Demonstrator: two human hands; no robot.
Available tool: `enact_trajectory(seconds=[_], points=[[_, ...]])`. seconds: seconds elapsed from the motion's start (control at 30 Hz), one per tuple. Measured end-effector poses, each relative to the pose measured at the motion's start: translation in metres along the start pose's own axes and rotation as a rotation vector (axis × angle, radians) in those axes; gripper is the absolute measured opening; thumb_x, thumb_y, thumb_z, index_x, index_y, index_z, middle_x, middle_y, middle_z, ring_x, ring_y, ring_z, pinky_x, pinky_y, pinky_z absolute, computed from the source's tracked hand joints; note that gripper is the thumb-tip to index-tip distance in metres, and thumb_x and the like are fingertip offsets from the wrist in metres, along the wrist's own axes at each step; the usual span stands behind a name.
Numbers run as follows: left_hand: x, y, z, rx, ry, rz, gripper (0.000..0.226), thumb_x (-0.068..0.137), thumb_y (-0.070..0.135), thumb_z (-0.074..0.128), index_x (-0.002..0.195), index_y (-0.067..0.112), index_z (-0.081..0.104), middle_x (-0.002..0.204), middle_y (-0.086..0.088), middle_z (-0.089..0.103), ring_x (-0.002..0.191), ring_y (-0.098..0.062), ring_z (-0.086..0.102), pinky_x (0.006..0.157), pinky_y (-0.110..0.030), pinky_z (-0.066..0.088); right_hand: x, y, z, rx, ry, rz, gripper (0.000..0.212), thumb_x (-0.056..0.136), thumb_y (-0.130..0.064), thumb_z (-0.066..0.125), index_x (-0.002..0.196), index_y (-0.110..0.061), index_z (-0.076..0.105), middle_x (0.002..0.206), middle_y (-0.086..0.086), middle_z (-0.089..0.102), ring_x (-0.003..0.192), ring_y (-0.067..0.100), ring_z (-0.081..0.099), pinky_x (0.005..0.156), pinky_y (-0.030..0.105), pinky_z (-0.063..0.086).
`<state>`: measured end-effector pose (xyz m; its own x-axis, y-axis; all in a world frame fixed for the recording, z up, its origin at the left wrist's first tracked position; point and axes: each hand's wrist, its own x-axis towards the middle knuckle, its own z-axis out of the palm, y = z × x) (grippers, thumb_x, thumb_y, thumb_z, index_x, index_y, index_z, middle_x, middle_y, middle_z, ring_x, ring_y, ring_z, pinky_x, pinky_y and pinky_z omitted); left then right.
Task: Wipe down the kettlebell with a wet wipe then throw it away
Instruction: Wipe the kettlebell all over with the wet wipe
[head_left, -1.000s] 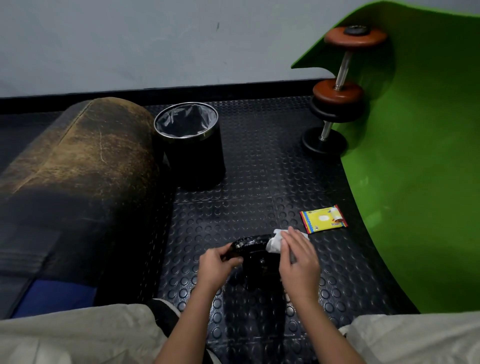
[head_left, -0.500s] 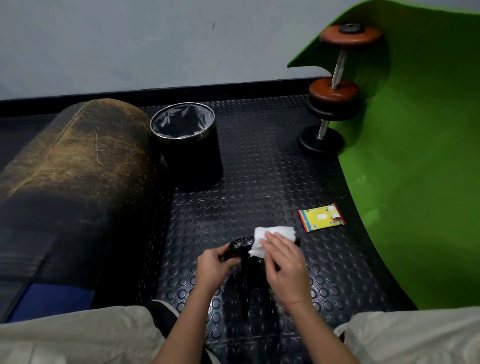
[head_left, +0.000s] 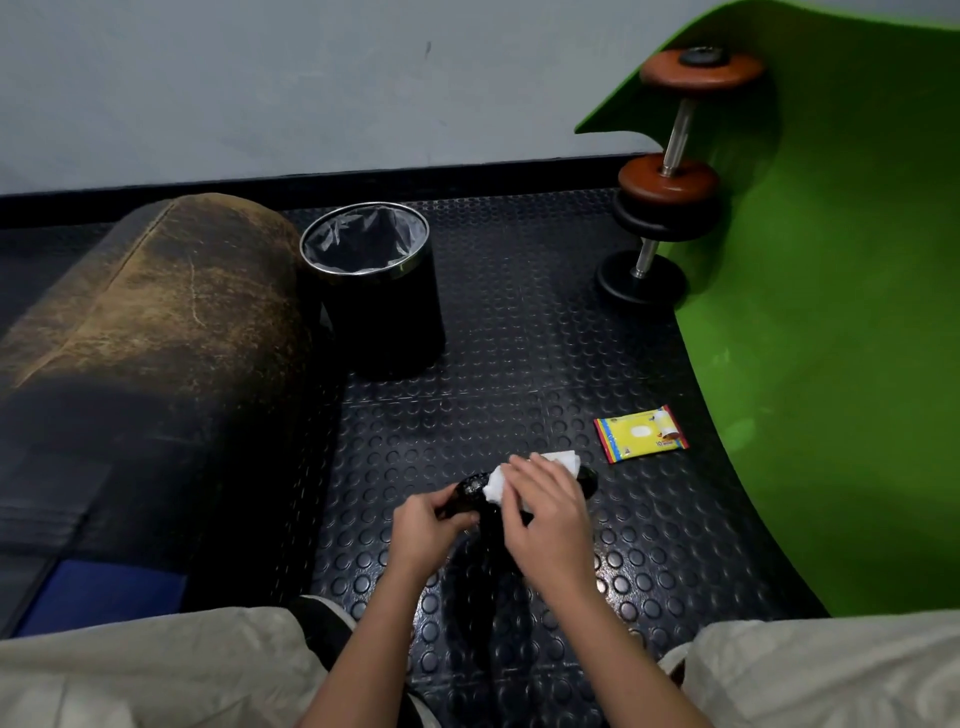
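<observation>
Left hand is gripping the kettlebell handle's left end; right hand is pressing the wipe flat on top, fingers extended.

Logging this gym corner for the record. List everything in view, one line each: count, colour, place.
kettlebell: one, black, on the floor between the hands
wet wipe: one, white, pressed on the kettlebell handle
wipes packet: one, yellow, on the floor right of the kettlebell
bin: one, black with a clear liner, behind the kettlebell
dumbbells: two, brown and black plates, stood on end at the far right
green mat: one, curled up on the right
worn bolster: one, brown-black, left
studded floor: black
left hand: grips the handle
right hand: holds the wipe
</observation>
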<state>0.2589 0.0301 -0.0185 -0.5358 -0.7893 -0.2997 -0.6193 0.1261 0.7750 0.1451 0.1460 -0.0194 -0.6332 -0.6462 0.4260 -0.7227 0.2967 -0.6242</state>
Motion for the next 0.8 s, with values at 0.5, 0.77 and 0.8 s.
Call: enact_trajectory(seconds=[0.5, 0.77, 0.8], points=[[-0.001, 0.001, 0.0, -0.015, 0.005, -0.033, 0.046, 0.077, 0.024, 0.081, 0.121, 0.028, 0.068, 0.084, 0.01, 0.073, 0.063, 0.002, 0.061, 0.05, -0.006, 0.042, 0.013, 0.03, -0.027, 0.351, 0.097, 0.626, 0.024, 0.098, -0.024, 0.053, 0.11, -0.026, 0.074, 0.115, -0.015, 0.069, 0.107, 0.001, 0.061, 0.089, 0.016, 0.048], [-0.003, 0.003, -0.001, -0.011, 0.002, -0.012, 0.043, 0.078, 0.024, 0.079, 0.12, 0.028, 0.069, 0.075, 0.012, 0.068, 0.054, 0.01, 0.05, 0.05, -0.004, 0.038, 0.019, 0.035, -0.028, 0.527, 0.099, 0.983, 0.033, 0.101, -0.034, 0.043, 0.114, -0.026, 0.071, 0.107, -0.003, 0.07, 0.099, 0.018, 0.062, 0.081, 0.034, 0.047], [-0.003, 0.003, -0.001, -0.01, 0.002, -0.008, 0.042, 0.078, 0.023, 0.079, 0.119, 0.027, 0.07, 0.074, 0.012, 0.067, 0.054, 0.01, 0.05, 0.051, -0.004, 0.038, 0.019, 0.037, -0.027, 0.593, 0.097, 1.037, 0.033, 0.1, -0.036, 0.043, 0.112, -0.022, 0.071, 0.104, 0.0, 0.07, 0.094, 0.019, 0.063, 0.075, 0.033, 0.046]])
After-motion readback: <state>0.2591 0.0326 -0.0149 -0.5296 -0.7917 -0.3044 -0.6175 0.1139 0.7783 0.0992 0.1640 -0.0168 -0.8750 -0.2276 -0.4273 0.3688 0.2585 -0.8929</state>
